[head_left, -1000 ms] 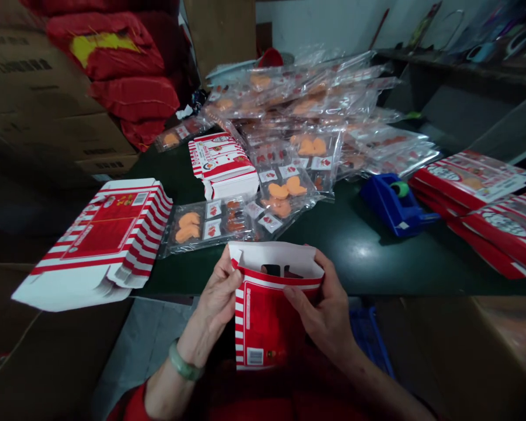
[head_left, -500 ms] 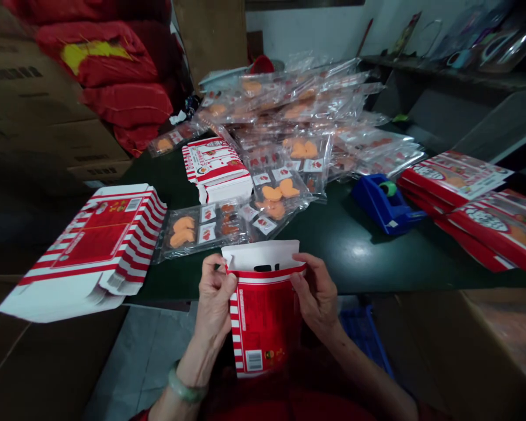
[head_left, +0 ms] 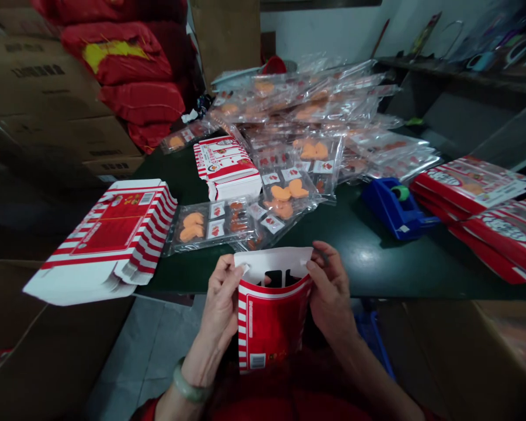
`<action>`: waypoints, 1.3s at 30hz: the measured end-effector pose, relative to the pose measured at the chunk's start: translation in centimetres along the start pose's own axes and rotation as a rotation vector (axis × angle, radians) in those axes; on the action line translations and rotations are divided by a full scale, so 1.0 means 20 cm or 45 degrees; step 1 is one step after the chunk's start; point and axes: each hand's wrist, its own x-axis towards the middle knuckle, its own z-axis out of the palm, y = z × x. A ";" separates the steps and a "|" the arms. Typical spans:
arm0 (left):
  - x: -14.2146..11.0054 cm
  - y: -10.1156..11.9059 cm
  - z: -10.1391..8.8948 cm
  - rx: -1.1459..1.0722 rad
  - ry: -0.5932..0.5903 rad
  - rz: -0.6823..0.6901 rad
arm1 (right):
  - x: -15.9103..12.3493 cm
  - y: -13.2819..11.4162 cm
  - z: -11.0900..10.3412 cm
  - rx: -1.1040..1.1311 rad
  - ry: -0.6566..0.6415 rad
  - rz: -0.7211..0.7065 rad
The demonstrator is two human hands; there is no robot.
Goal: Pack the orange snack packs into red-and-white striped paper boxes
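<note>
from the head camera, looking down over a red sleeve (head_left: 146,410), a red-and-white striped cardboard carton (head_left: 269,324) stands upright between the two hands, held above the floor just off the near edge of the table, its white inner flap rising at the top and its open end showing a dark gap. the left hand (head_left: 221,318), with a pale green jade bangle (head_left: 187,390) on its wrist, pinches the carton's left top edge firmly between thumb and fingers. the right hand (head_left: 331,295) grips the opposite edge, its thumb on the front and its fingers curled behind, so both hands are closed on the carton and hold its end apart.

beyond them, a dark green table (head_left: 359,266) carries a flattened striped carton (head_left: 109,242), a second folded carton (head_left: 227,168), clear plastic packets of orange shapes (head_left: 210,225) piled in a loose heap, a blue tape dispenser (head_left: 394,209) and a stack of flat red printed cartons (head_left: 473,190). brown cardboard boxes (head_left: 48,99) and red sacks (head_left: 123,64) stand at the left, a dark shelf (head_left: 456,73) runs along the wall, and a blue plastic crate (head_left: 372,345) sits low at right.
</note>
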 end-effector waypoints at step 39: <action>0.03 0.03 0.03 0.039 0.222 -0.060 | 0.20 -0.18 -0.11 -0.419 -0.739 -0.101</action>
